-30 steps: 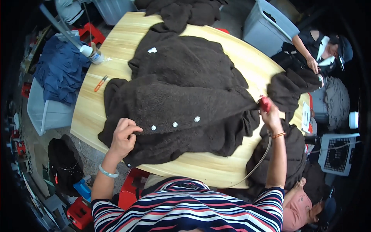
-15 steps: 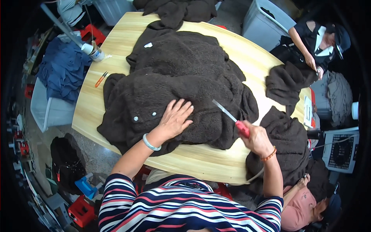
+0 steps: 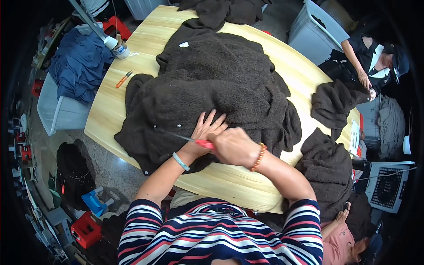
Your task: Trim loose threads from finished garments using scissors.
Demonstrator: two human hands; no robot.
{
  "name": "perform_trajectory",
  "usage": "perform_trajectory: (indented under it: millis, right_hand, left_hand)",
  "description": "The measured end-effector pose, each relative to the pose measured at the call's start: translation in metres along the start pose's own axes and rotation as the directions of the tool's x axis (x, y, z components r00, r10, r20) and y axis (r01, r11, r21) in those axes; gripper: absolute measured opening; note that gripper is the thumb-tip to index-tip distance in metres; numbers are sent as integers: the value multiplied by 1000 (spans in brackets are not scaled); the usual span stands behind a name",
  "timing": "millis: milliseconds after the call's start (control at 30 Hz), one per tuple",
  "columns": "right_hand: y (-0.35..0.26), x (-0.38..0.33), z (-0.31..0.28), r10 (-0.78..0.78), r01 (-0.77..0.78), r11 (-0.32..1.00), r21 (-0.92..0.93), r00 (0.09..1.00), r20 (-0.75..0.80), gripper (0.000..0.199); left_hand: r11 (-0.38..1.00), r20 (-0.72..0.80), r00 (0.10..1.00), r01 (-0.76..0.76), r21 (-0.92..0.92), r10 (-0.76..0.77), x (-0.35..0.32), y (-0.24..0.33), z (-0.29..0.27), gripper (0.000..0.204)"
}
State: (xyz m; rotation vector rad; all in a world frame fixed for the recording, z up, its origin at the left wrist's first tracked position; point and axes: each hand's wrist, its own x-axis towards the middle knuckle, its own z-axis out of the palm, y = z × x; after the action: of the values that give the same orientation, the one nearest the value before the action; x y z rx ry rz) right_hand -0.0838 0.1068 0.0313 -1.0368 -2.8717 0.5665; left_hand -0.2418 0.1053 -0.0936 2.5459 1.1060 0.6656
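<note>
A dark brown knit garment (image 3: 229, 75) is spread in folds over the middle of the table. My left hand (image 3: 206, 129) lies flat on its near part with the fingers spread. My right hand (image 3: 236, 148) is crossed over my left wrist, closed round the red handle of a tool with a thin metal blade (image 3: 204, 143). The blade points left, over the garment toward two small pale buttons (image 3: 179, 126), and is blurred. I cannot tell whether its tip touches the knit. Another small button (image 3: 146, 172) shows on the near left edge.
Orange thread snips (image 3: 124, 79) lie on the wooden table (image 3: 106, 110), with a white container (image 3: 118, 47) beyond. More brown knits (image 3: 327, 163) lie at right. Two other people handle brown knits nearby. A tub with blue cloth (image 3: 77, 62) stands at left.
My right hand has swung left with the red-handled tool, from the garment's right side to across my left wrist. The blade now points left. My left hand stays on the garment.
</note>
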Motion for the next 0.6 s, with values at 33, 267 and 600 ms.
perform_trajectory:
  millis: [33, 267, 600]
  right_hand:
    - [-6, 10, 2, -21, 20, 999, -38, 1000, -10, 22]
    - [21, -57, -29, 309, -310, 951, 10, 948, 78, 25]
    - [4, -85, -24, 370, -369, 929, -30, 926, 71, 24]
  left_hand:
    - [1000, -24, 999, -22, -22, 22, -1, 0, 0, 46]
    - [997, 37, 997, 68, 36, -69, -7, -3, 5, 44]
    - [992, 65, 995, 66, 110, -73, -1, -1, 8, 46]
